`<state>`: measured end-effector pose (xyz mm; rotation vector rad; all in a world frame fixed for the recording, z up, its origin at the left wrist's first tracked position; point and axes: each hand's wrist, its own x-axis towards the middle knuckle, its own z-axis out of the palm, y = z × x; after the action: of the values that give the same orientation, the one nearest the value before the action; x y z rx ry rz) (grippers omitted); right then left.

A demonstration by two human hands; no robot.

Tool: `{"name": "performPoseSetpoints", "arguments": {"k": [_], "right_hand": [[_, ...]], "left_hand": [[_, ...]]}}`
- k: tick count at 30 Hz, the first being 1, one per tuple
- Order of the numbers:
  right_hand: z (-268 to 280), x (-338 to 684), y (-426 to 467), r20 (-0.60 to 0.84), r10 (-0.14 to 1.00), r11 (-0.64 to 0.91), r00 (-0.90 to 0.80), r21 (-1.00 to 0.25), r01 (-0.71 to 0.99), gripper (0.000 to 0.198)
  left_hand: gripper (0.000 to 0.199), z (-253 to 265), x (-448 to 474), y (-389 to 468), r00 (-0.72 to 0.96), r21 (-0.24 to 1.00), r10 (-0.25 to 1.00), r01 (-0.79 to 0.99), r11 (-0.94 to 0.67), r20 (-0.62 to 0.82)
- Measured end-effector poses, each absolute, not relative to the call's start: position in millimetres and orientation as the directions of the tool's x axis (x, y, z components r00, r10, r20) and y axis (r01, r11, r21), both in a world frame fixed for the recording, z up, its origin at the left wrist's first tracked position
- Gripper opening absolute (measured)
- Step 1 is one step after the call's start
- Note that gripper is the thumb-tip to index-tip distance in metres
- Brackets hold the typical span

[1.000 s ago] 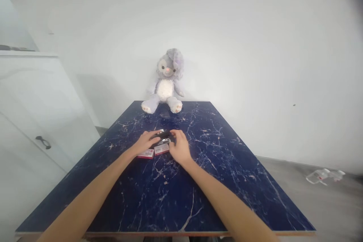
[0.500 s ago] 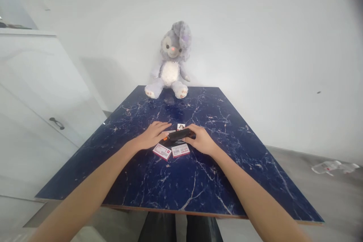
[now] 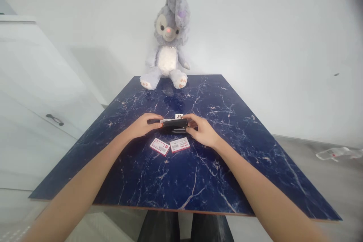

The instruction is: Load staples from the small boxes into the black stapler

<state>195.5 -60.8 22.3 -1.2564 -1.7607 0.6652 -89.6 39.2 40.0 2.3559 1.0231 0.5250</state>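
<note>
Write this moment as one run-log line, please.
left hand: at black object, left end | right hand: at its right end | two small boxes: nearer the person

the red-and-white left box (image 3: 160, 146) and right box (image 3: 179, 145) bear barcodes and print too small to read.

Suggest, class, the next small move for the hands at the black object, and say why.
Probably close the left hand's grip on the black object: that grip looks spread at one end, while the right hand's grip is bent about the other. A hold at both ends might steady the object.
</note>
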Motion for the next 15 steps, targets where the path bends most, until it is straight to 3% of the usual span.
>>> {"name": "performPoseSetpoints", "arguments": {"k": [5,11,15], "right_hand": [[15.8,208.0,-52.7,0.279,0.955,0.227,0.095,-0.901,0.369,0.031],[28.2,204.2,-63.0,0.261,0.941,0.337,-0.214,-0.774,0.536,0.031],[34.5,226.3,-64.3,0.243,0.946,0.324,-0.213,-0.693,0.644,0.034]], "left_hand": [[0.058,38.1,-93.1,44.5,0.597,0.585,0.799,0.623,-0.52,0.074],[0.057,32.7,-94.3,45.8,0.591,0.57,0.796,0.612,-0.548,0.131],[0.053,34.6,-94.7,40.3,0.572,0.564,0.809,0.626,-0.538,0.137]]}}
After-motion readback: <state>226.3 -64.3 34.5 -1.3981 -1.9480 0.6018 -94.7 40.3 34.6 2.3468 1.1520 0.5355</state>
